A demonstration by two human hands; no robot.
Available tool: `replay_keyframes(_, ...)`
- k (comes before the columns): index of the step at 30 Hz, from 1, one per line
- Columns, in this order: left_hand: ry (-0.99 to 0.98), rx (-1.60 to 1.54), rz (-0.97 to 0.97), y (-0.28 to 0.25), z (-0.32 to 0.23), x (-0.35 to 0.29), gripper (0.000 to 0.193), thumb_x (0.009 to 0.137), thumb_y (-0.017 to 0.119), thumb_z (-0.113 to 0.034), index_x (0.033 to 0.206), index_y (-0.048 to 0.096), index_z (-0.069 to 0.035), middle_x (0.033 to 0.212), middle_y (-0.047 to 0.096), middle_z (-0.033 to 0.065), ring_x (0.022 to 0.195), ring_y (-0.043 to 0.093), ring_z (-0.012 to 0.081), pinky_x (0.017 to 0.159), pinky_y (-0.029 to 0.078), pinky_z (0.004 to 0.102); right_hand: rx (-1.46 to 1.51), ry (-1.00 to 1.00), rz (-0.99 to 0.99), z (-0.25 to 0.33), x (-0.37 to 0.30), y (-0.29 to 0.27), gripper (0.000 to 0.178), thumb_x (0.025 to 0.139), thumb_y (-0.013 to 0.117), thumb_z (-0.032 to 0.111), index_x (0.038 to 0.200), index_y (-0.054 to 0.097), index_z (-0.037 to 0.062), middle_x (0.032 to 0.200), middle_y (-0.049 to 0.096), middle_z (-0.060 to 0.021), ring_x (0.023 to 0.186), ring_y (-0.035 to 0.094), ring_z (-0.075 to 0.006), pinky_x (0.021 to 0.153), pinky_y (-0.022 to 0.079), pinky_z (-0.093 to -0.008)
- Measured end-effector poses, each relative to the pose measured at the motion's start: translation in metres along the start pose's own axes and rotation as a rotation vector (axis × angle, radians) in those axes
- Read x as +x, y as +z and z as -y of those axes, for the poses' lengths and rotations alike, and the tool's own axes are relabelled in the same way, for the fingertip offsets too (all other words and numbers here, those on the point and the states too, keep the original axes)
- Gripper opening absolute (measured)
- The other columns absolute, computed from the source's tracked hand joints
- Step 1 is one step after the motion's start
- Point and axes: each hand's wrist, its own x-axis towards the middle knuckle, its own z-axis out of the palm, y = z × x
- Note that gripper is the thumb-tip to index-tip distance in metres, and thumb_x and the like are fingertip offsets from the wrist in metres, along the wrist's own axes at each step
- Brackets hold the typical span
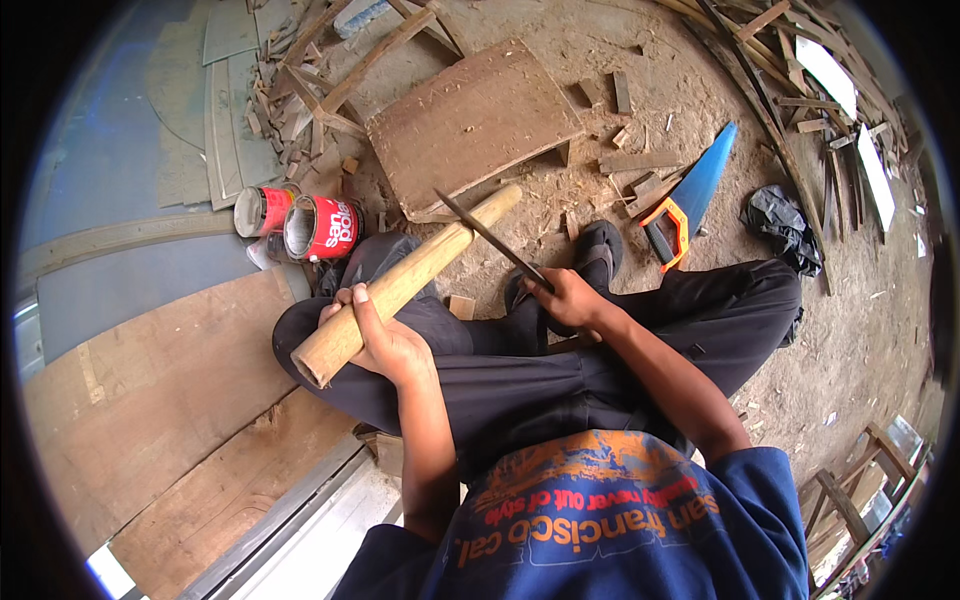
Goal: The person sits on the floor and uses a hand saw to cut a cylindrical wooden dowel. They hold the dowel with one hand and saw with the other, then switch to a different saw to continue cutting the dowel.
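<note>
My left hand [374, 337] is wrapped round the lower part of a pale yellow bamboo piece [410, 275], thumb on top. The bamboo slants from above my left thigh up to the right, its cut end nearest me. Closed round the handle of a long knife [497, 243], my right hand [568, 299] sits right of the bamboo. The dark narrow blade lies across the bamboo's far part, its tip pointing up and left. Part of the handle shows below my right fist.
Beyond the bamboo stands a low wooden board stool [475, 125]. Red paint cans [335, 230] are at the left. A handsaw [690, 195] with orange and black handle lies right of my feet among wood offcuts [640, 162]. A black plastic bag [782, 228] lies farther right.
</note>
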Motion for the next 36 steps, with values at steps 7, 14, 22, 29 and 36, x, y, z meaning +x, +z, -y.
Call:
replay_keyframes(7, 0.009, -0.050, 0.018, 0.003, 0.003, 0.005, 0.035, 0.088, 0.064, 0.006, 0.113, 0.044, -0.008, 0.104, 0.054, 0.0084, 0.101, 0.054, 0.0171, 0.098, 0.045, 0.0350, 0.576, 0.125, 0.041, 0.030, -0.004, -0.010, 0.045, 0.107, 0.043, 0.039, 0.089, 0.059, 0.0015, 0.055, 0.049, -0.0010, 0.043, 0.044, -0.0091, 0.041, 0.037, -0.0287)
replay_keyframes(14, -0.002, -0.112, 0.037, 0.003, 0.002, 0.005, 0.035, 0.084, 0.063, 0.009, 0.110, 0.046, -0.009, 0.103, 0.055, 0.0080, 0.100, 0.055, 0.0195, 0.097, 0.045, 0.0361, 0.587, 0.122, -0.022, 0.025, -0.005, -0.001, 0.047, 0.107, 0.044, 0.041, 0.084, 0.059, 0.0031, 0.055, 0.050, -0.0020, 0.043, 0.045, -0.0106, 0.042, 0.038, -0.0302)
replay_keyframes(22, -0.042, -0.132, -0.015, -0.012, 0.005, 0.012, 0.032, 0.081, 0.062, 0.004, 0.107, 0.049, -0.009, 0.098, 0.057, 0.0053, 0.099, 0.057, 0.0194, 0.099, 0.044, 0.0376, 0.306, 0.155, 0.036, 0.016, -0.003, 0.004, 0.050, 0.104, 0.049, 0.044, 0.090, 0.063, -0.0016, 0.060, 0.050, -0.0045, 0.058, 0.050, -0.0133, 0.055, 0.044, -0.0349)
replay_keyframes(29, -0.047, -0.165, -0.014, -0.023, 0.014, 0.012, 0.031, 0.080, 0.058, 0.003, 0.106, 0.050, -0.011, 0.100, 0.055, 0.0057, 0.099, 0.055, 0.0206, 0.098, 0.044, 0.0392, -0.004, 0.030, -0.016, 0.011, 0.003, -0.001, 0.050, 0.103, 0.052, 0.044, 0.088, 0.062, -0.0031, 0.064, 0.058, -0.0084, 0.059, 0.054, -0.0163, 0.058, 0.046, -0.0384)
replay_keyframes(36, -0.101, -0.379, 0.014, -0.031, -0.001, 0.030, 0.024, 0.084, 0.063, -0.012, 0.105, 0.052, -0.014, 0.091, 0.056, 0.0022, 0.089, 0.056, 0.0213, 0.089, 0.046, 0.0413, 0.576, -0.028, -0.324, 0.034, -0.008, -0.028, 0.040, 0.103, 0.057, 0.035, 0.077, 0.054, 0.0055, 0.058, 0.048, 0.0036, 0.047, 0.043, -0.0055, 0.043, 0.034, -0.0253)
